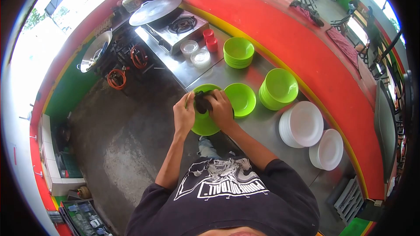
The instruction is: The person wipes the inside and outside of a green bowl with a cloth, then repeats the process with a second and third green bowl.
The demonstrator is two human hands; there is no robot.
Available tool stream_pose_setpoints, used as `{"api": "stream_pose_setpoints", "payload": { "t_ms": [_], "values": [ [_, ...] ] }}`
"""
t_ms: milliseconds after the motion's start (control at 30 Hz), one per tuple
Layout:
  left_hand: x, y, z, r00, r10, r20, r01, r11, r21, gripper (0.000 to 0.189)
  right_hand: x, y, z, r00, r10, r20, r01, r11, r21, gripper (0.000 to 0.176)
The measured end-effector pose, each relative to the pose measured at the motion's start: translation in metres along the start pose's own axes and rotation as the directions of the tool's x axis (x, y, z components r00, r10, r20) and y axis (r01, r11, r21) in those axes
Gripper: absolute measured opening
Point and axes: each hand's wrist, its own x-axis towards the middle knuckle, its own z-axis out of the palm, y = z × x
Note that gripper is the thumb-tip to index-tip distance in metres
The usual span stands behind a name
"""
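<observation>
A green bowl [205, 126] is held in front of me, over the counter's near edge. My left hand [184, 112] is closed at the bowl's left side, with its thumb toward the inside. My right hand [222, 108] reaches into the bowl, its fingers closed on a bunched black cloth [202, 102]. The cloth covers part of the bowl's inside. Just right of the bowl sits another green bowl [241, 99] on the metal counter [258, 129].
Stacks of green bowls [239, 49] [281, 85] and white bowls [306, 124] [329, 149] line the counter's far side. Clear plastic containers [200, 57], red containers [211, 44], a gas stove [180, 26] and a wok [155, 11] stand at the back. A red wall [280, 35] borders the counter.
</observation>
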Motion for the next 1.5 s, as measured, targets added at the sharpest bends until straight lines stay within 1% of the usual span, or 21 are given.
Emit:
{"api": "stream_pose_setpoints", "payload": {
  "t_ms": [33, 133, 233, 333, 433, 533, 633, 733, 833, 933, 967, 1033, 1067, 1133, 1167, 1233, 1300, 1333, 1400, 1433, 1500],
  "values": [
    [-0.001, -0.001, -0.002, 0.999, 0.024, -0.035, -0.023, 1.000, 0.011, 0.038, -0.004, 0.002, -0.001, 1.000, -0.005, 0.018, 0.006, 0.999, -0.043, 0.034],
    [-0.004, 0.001, -0.009, 0.989, 0.092, -0.113, -0.089, 0.995, 0.039, 0.037, -0.027, -0.007, -0.002, 0.988, 0.003, 0.155, -0.012, 0.998, 0.060, 0.032],
    [-0.006, 0.001, -0.008, 0.972, 0.117, -0.203, -0.113, 0.993, 0.033, 0.036, -0.044, -0.032, 0.000, 0.978, -0.066, 0.197, 0.011, 0.963, 0.271, 0.046],
    [-0.008, -0.006, -0.002, 0.971, 0.090, -0.221, -0.094, 0.996, -0.008, 0.036, -0.045, -0.055, -0.009, 0.957, -0.074, 0.279, -0.061, 0.893, 0.446, 0.068],
    [-0.008, -0.006, -0.003, 0.977, 0.052, -0.205, -0.060, 0.998, -0.033, 0.037, -0.044, -0.059, -0.018, 0.946, -0.122, 0.299, -0.054, 0.854, 0.518, 0.079],
    [0.003, -0.019, -0.009, 0.990, 0.020, -0.138, -0.034, 0.995, -0.098, 0.040, -0.050, -0.044, -0.021, 0.909, -0.248, 0.334, 0.086, 0.897, 0.433, 0.082],
    [0.004, -0.023, -0.012, 0.995, 0.002, -0.105, -0.015, 0.993, -0.119, 0.042, -0.051, -0.026, -0.030, 0.880, -0.314, 0.357, 0.260, 0.946, 0.192, 0.082],
    [0.006, -0.027, -0.018, 0.994, -0.111, 0.012, 0.111, 0.972, -0.206, 0.042, -0.053, -0.002, -0.033, 0.837, -0.316, 0.447, 0.284, 0.949, 0.139, 0.083],
    [0.004, -0.025, -0.017, 0.996, -0.085, 0.011, 0.086, 0.986, -0.146, 0.043, -0.057, -0.008, -0.040, 0.883, -0.324, 0.339, 0.327, 0.944, 0.050, 0.085],
    [0.001, -0.014, -0.008, 0.999, -0.018, -0.038, 0.012, 0.986, -0.164, 0.044, -0.060, -0.024, -0.026, 0.897, -0.273, 0.347, 0.237, 0.961, 0.143, 0.083],
    [-0.002, -0.012, -0.007, 0.999, -0.002, -0.048, -0.006, 0.986, -0.166, 0.044, -0.061, -0.030, -0.024, 0.908, -0.293, 0.300, 0.261, 0.955, 0.143, 0.084],
    [-0.005, -0.014, -0.006, 0.999, -0.035, 0.008, 0.035, 0.987, -0.160, 0.044, -0.055, -0.049, -0.031, 0.922, -0.333, 0.198, 0.310, 0.941, 0.138, 0.085],
    [-0.006, -0.015, -0.006, 0.998, -0.049, 0.035, 0.054, 0.986, -0.156, 0.044, -0.056, -0.053, -0.030, 0.920, -0.325, 0.217, 0.294, 0.942, 0.163, 0.085],
    [-0.005, -0.023, -0.004, 0.999, -0.048, 0.025, 0.052, 0.982, -0.184, 0.044, -0.062, -0.060, -0.028, 0.917, -0.308, 0.251, 0.259, 0.942, 0.212, 0.084],
    [-0.006, -0.027, -0.004, 0.998, -0.051, 0.022, 0.054, 0.979, -0.198, 0.044, -0.063, -0.058, -0.027, 0.925, -0.302, 0.230, 0.254, 0.942, 0.218, 0.081],
    [-0.004, -0.016, -0.013, 0.994, -0.070, 0.078, 0.082, 0.983, -0.166, 0.043, -0.068, -0.054, -0.026, 0.938, -0.287, 0.193, 0.241, 0.942, 0.232, 0.075],
    [-0.002, -0.013, -0.020, 0.988, -0.078, 0.130, 0.096, 0.985, -0.146, 0.043, -0.070, -0.046, -0.037, 0.935, -0.288, 0.210, 0.244, 0.947, 0.210, 0.062],
    [0.001, -0.014, -0.022, 0.985, -0.071, 0.157, 0.093, 0.986, -0.140, 0.043, -0.068, -0.041, -0.042, 0.933, -0.291, 0.212, 0.250, 0.948, 0.198, 0.055],
    [0.004, -0.016, -0.024, 0.976, -0.077, 0.204, 0.103, 0.987, -0.121, 0.044, -0.070, -0.031, -0.047, 0.929, -0.326, 0.178, 0.303, 0.942, 0.141, 0.049],
    [0.005, -0.015, -0.023, 0.970, -0.095, 0.225, 0.134, 0.977, -0.167, 0.045, -0.070, -0.028, -0.049, 0.925, -0.344, 0.164, 0.329, 0.938, 0.113, 0.047],
    [0.003, -0.009, -0.020, 0.954, -0.131, 0.270, 0.202, 0.945, -0.255, 0.045, -0.067, -0.029, -0.056, 0.932, -0.322, 0.163, 0.308, 0.945, 0.106, 0.044]
  ]
}}
